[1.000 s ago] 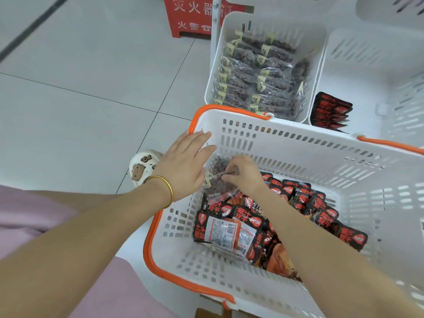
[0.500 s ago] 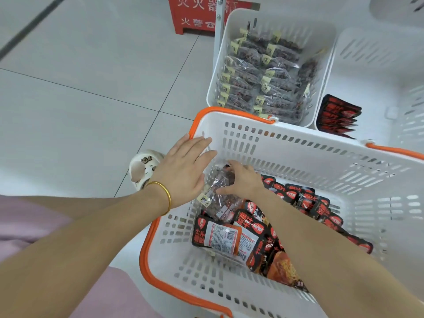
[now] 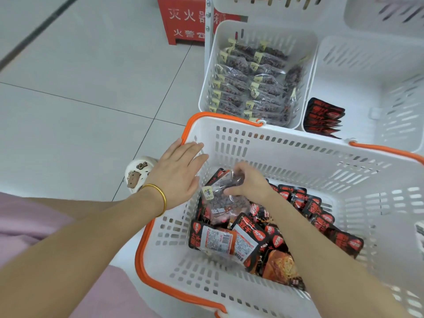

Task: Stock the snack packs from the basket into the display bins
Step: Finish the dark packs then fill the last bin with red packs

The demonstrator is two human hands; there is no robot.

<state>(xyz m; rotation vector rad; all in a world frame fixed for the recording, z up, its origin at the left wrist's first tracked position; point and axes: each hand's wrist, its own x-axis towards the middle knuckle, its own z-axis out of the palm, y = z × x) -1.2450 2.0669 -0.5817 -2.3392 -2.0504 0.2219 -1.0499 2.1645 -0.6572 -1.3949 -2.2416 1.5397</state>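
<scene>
A white basket (image 3: 298, 157) with an orange rim holds several red-and-black snack packs (image 3: 270, 239). My right hand (image 3: 250, 181) pinches the top of a clear pack of dark snacks (image 3: 220, 198) near the basket's left wall, and the pack is lifted above the red packs. My left hand (image 3: 179, 173) lies with straight fingers over the basket's left rim, beside that pack. Behind the basket, a white display bin (image 3: 305, 72) is packed with rows of the same clear packs (image 3: 252, 88). The bin to its right (image 3: 378, 88) holds a small stack of red-and-black packs (image 3: 324, 118).
A red box with white characters (image 3: 183, 21) stands on the tiled floor at the back left. A white slipper with brown figures (image 3: 140, 172) sits beside the basket under my left wrist. Pink clothing fills the lower left. More white bins (image 3: 385, 14) show at the top right.
My right hand has pulled the clear pack up out of the red packs. My left hand stayed on the basket rim. The view tilted, showing more of the bins.
</scene>
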